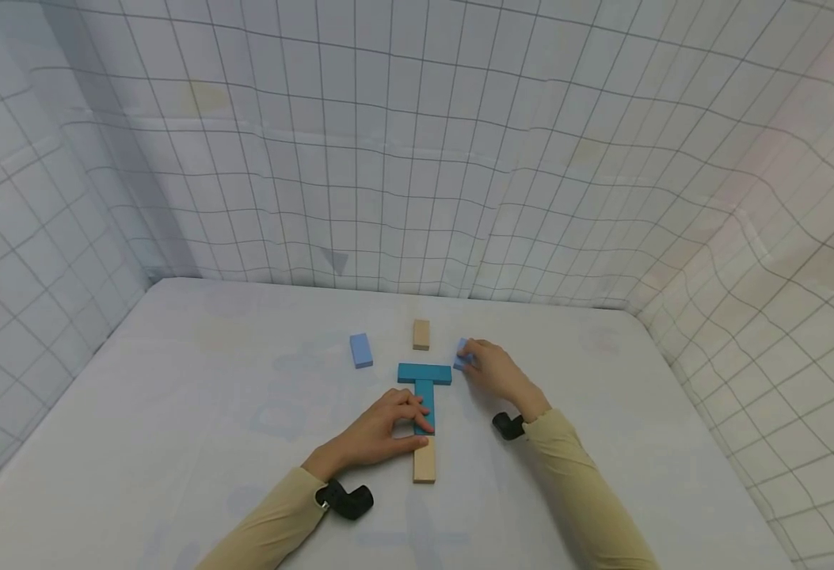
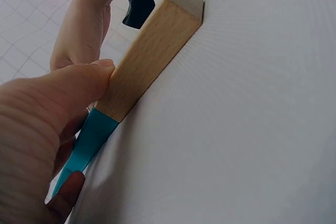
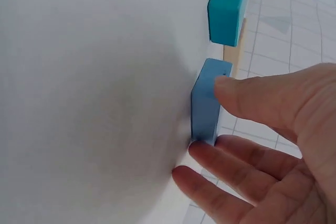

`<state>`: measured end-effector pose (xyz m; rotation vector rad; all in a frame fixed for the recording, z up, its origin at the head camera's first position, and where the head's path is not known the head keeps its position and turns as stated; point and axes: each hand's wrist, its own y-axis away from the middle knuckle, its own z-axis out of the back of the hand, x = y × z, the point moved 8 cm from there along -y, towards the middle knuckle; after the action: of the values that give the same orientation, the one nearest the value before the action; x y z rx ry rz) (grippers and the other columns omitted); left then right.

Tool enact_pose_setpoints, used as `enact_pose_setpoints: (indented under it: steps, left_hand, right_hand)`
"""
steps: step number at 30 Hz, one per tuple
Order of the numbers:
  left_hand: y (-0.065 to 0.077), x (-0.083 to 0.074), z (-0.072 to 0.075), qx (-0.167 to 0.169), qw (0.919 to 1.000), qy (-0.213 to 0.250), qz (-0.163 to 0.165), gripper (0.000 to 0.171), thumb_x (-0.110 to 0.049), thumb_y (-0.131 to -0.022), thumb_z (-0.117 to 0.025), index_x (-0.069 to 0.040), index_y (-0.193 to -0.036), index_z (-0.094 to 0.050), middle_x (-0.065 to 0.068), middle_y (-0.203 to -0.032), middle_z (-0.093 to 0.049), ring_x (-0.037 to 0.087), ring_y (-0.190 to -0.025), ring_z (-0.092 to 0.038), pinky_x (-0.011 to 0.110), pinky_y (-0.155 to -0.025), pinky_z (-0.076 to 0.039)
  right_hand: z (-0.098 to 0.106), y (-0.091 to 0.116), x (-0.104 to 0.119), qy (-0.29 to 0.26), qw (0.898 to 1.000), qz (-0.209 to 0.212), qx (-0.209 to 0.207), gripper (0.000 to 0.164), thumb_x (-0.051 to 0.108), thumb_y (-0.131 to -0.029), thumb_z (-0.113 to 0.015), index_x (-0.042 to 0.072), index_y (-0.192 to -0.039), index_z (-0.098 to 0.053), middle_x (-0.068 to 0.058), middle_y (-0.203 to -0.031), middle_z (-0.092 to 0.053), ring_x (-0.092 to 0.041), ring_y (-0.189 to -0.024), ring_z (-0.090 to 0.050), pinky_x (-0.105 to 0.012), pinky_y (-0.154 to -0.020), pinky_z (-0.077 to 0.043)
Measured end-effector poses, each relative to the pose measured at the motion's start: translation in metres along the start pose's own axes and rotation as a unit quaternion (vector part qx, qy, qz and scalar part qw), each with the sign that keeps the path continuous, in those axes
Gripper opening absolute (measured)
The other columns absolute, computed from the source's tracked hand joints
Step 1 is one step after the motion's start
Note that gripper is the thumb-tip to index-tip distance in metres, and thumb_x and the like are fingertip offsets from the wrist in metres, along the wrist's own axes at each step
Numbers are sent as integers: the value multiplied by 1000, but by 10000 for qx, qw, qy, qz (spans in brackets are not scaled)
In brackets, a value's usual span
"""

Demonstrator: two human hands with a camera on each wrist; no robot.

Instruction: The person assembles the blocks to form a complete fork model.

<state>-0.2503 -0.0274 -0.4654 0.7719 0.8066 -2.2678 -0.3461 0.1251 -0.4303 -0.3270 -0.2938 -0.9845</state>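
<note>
My left hand reaches over the upright teal block, its fingers bent across it. In the left wrist view the thumb touches the side of a plain wooden block, and a fingertip shows at the far edge of the teal block. These two blocks lie end to end. A crosswise teal block meets the upright one's top, forming a T. Right of it, my right hand pinches a light blue block between thumb and fingers. That block lies tilted on the table.
A second light blue block lies slightly tilted to the left of the T. Beyond the crosswise block stands another small wooden block. The white table is bordered at the back and sides by grid-patterned cloth.
</note>
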Motion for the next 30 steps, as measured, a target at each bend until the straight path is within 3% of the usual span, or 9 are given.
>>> enact_pose_setpoints:
  steps: [9,30]
  left_hand:
    - [-1,0,-1,43,10000,12,33,11,-31,-89,-68,-27,-99,-69,-6,-113,-53,19,-126,-41,42,-103,-34]
    - [0,0,0,-8,10000,40,-51,10,-31,-90,-68,-26,-99,-70,-5,-113,-52,20,-125,-42,43,-103,-34]
  right_hand:
    - [1,-2,-12,-255,9996,-62,118,28,0,-84,-68,-2,-112,-65,-22,-121,-54,-35,-108,-54,-45,-91,-46]
    - [-2,-13,-4,-393,9989,248,23,28,5,-85,-70,-1,-112,-67,-21,-120,-57,-34,-110,-54,-46,-93,-44]
